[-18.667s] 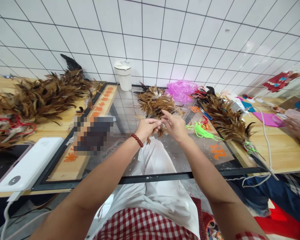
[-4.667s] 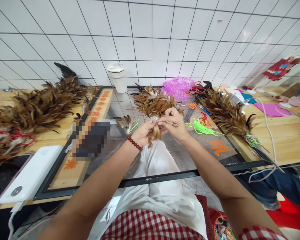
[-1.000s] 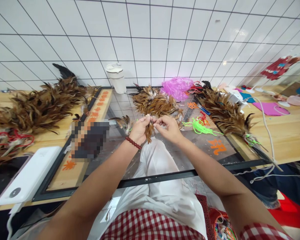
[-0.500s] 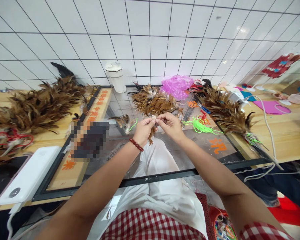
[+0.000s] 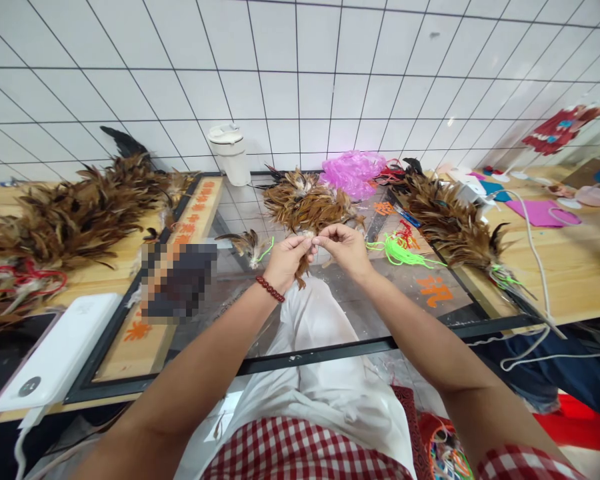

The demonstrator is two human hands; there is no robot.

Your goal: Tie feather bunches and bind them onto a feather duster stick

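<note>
Over the glass tabletop, my left hand (image 5: 284,262) is closed on a small bunch of brown feathers (image 5: 301,272), whose tips hang below the fingers. The pale base of the bunch points up and away from me. At that base my right hand (image 5: 349,252) pinches, thumb and forefinger together; whatever is between them is too small to make out. Just beyond both hands lies a pile of loose brown feathers (image 5: 305,207). A tied feather tuft (image 5: 250,248) with a green cord rests left of my left hand. Bright green cords (image 5: 403,250) lie right of my right hand.
Long feather bundles lie at left (image 5: 80,207) and right (image 5: 445,223). A white cup (image 5: 231,157), a pink plastic bag (image 5: 353,173) and a blue tool (image 5: 406,217) stand or lie farther back. A power bank (image 5: 60,353) lies front left; a white cable (image 5: 535,253) crosses the right side.
My right fingers have shifted very slightly at the base of the feather bunch. My left hand keeps its hold, and the things on the table stay where they were.
</note>
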